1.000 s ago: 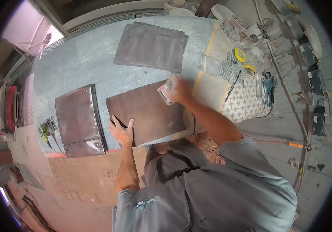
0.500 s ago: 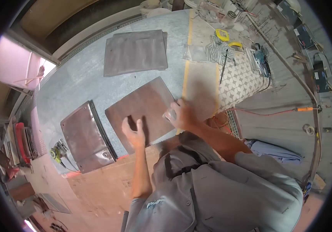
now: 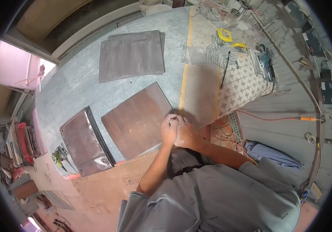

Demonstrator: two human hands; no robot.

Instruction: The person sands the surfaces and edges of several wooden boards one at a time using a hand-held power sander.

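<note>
Both my hands meet over the near right edge of a flat reddish-brown panel (image 3: 137, 121). The fingers of my left hand (image 3: 168, 129) are curled and pressed against my right hand (image 3: 186, 133), which is closed too. Whatever lies between them is hidden by the fingers. Pale dust coats the knuckles. To the left of this panel lies a stack of glossy brown panels (image 3: 81, 139) with dark edges and small holes at the corners. Farther back is a stack of dull grey-brown panels (image 3: 131, 56), slightly fanned.
A green power tool (image 3: 59, 156) lies by the table's left edge. At the right are a patterned cushion-like pad (image 3: 241, 85), a teal power tool (image 3: 266, 63), a striped cloth (image 3: 220, 53) and a yellow tape measure (image 3: 224, 35). Orange cords (image 3: 222, 129) hang beside the table.
My left hand has moved right, off the middle of the brown panel, to join my right hand. The right hand has shifted slightly nearer my body; the pale thing in it is now hidden.
</note>
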